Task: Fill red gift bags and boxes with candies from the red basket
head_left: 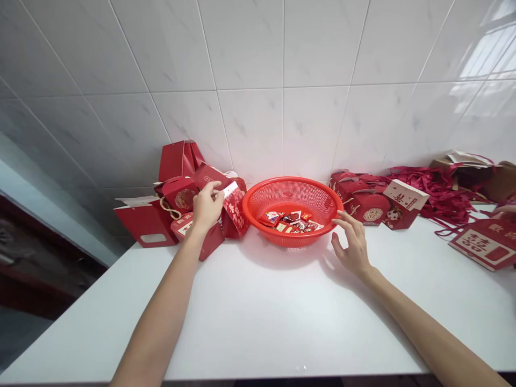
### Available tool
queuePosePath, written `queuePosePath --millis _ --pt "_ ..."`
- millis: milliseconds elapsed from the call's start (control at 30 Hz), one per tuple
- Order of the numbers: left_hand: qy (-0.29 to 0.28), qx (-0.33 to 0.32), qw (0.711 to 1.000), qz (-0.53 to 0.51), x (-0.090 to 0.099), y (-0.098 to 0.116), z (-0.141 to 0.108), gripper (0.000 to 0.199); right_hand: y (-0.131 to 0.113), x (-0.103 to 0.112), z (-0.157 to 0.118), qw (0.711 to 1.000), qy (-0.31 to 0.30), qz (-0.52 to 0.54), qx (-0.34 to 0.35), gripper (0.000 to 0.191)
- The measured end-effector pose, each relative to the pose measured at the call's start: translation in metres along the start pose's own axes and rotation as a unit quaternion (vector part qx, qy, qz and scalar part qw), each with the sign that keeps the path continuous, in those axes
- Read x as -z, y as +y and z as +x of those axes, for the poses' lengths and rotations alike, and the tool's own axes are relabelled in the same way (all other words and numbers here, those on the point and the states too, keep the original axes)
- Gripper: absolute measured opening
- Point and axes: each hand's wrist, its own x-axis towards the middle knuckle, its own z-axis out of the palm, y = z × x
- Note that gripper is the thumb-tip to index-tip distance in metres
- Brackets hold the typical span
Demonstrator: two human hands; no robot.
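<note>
My left hand (207, 208) reaches into a group of red gift boxes on the left. Its fingers are curled and pinch the white top edge of a red gift box with pale floral print (234, 208), which stands tilted beside the basket. My right hand (353, 242) is at the right side of a red plastic basket (292, 239), fingers apart, fingertips close to the rim; whether they touch it I cannot tell. Inside the basket lie several small wrapped sweets (296, 221) in mostly red wrappers.
More red boxes (137, 223) crowd the left by the tiled wall (250, 129). To the right stand further red boxes (368, 208), a white-topped box (403, 204) and a heap of dark red ribbon (435, 188). Another person's hand (506, 212) is at a box (481, 244) at the far right of the white table (282, 322).
</note>
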Motion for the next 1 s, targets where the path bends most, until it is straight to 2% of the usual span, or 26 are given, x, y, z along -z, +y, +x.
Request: queuePosePath --millis 167,267,333,433,533,667,800,1000 --pt "0.093 -0.005 0.986 -0.137 0.017 0.018 0.002 0.019 0.001 0.0 0.001 1.0 0.006 0.009 -0.004 0.038" --pt "0.1 -0.037 0.976 -0.191 0.031 0.04 -0.006 0.014 -0.001 0.001 0.002 1.0 0.005 0.021 -0.006 0.035" --pt "0.072 -0.061 0.971 -0.218 0.037 0.056 -0.014 0.011 -0.005 0.005 0.003 0.999 0.004 0.033 -0.02 0.033" --pt "-0.013 -0.08 0.966 -0.245 0.039 0.074 -0.027 0.012 -0.02 0.012 0.007 0.996 -0.004 0.079 -0.032 0.037" --pt "-0.089 -0.1 0.954 -0.267 0.035 0.085 -0.042 0.016 -0.04 0.02 0.01 0.988 -0.035 0.151 0.001 0.046" --pt "-0.16 -0.147 0.92 -0.327 0.023 0.097 -0.063 0.014 -0.057 0.022 0.006 0.972 -0.083 0.216 0.047 0.058" --pt "-0.183 -0.22 0.9 -0.327 0.005 0.104 -0.079 0.013 -0.056 0.017 0.0 0.961 -0.107 0.241 0.078 0.062" --pt "-0.169 -0.301 0.892 -0.292 -0.013 0.102 -0.085 0.018 -0.049 0.019 0.001 0.956 -0.123 0.26 0.058 0.053"
